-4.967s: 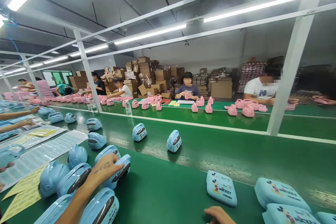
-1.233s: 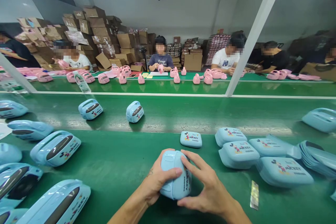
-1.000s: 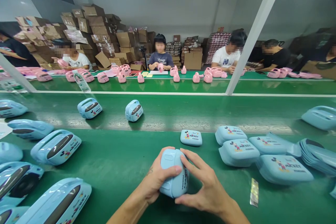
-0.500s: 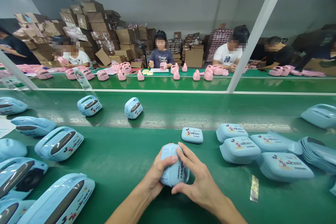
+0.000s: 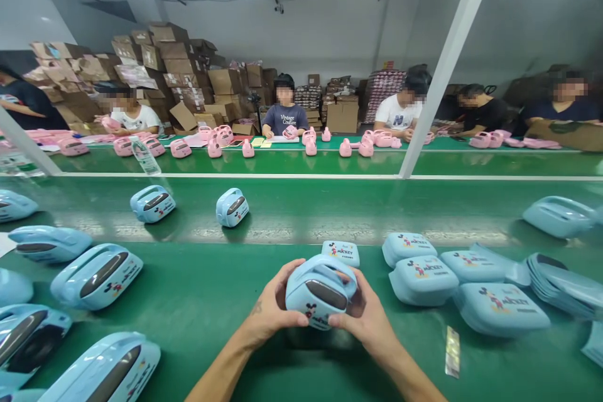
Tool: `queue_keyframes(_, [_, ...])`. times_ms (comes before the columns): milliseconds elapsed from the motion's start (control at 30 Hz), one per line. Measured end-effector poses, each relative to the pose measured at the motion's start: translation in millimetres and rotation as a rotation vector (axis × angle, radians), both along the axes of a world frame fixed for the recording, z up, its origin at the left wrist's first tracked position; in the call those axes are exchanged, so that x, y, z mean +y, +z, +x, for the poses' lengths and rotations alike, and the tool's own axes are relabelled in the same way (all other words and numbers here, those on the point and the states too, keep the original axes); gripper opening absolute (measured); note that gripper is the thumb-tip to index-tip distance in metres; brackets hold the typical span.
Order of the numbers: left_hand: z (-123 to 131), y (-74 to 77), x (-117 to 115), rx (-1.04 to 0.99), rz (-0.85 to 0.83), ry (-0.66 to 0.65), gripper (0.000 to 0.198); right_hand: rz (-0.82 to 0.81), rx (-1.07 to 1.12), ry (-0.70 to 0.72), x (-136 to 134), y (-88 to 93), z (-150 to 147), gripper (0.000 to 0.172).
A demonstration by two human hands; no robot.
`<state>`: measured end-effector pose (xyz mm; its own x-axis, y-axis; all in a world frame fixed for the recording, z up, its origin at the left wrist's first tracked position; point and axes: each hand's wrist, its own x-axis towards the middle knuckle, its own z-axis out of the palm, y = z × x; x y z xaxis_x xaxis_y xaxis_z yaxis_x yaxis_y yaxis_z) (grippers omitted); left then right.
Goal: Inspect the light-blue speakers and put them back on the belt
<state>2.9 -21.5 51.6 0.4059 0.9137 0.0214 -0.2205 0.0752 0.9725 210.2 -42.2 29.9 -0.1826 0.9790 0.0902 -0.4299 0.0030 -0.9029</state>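
Observation:
Between my two hands is a light-blue plastic case with a carry handle, a dark oval window and a Mickey print on its front. My left hand grips its left end, the thumb on the lower front. My right hand closes round its right end, thumb also on the front and fingers partly hidden behind. The case is held just above the green table. Right behind it lies a flat blue Mickey panel, partly covered by the case.
Several similar blue cases stand at the left. At the right are stacks of blue Mickey panels and a small foil strip. A green conveyor belt runs across, with a white post beyond. Co-workers sit opposite among pink cases.
The case has been turned in my hands, so its handle is now up and its window and print face me. My hands have shifted to its two ends.

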Motion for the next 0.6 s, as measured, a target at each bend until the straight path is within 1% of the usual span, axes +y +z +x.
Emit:
queue_keyframes(100, [-2.7,-4.1,4.1,0.263,0.03,-0.001,0.095,0.088,-0.284,0.007,5.7,-1.3,10.4,0.073])
queue_keyframes(167, [-4.6,-6.1,4.7,0.355,0.038,-0.007,0.1,0.125,-0.378,0.025,6.8,-4.3,11.8,0.071])
queue_keyframes(200, [-5.6,-6.3,4.7,0.367,0.044,-0.013,0.101,0.141,-0.403,0.038,6.7,-5.7,11.3,0.07])
queue_keyframes(267, [-7.7,-5.0,4.9,0.372,0.068,-0.027,0.097,0.173,-0.44,0.048,5.6,-7.7,9.5,0.068])
queue_keyframes(400, [-9.1,-0.1,6.4,0.444,0.118,-0.023,0.078,0.243,-0.549,0.022,2.5,-7.0,7.4,0.066])
queue_keyframes(500, [-8.2,1.8,7.4,0.483,0.116,-0.004,0.075,0.288,-0.61,0.008,1.6,-4.3,8.2,0.06])
queue_keyframes(600, [-7.6,2.2,7.0,0.477,0.106,-0.009,0.073,0.286,-0.603,0.019,1.8,-3.2,9.1,0.057])
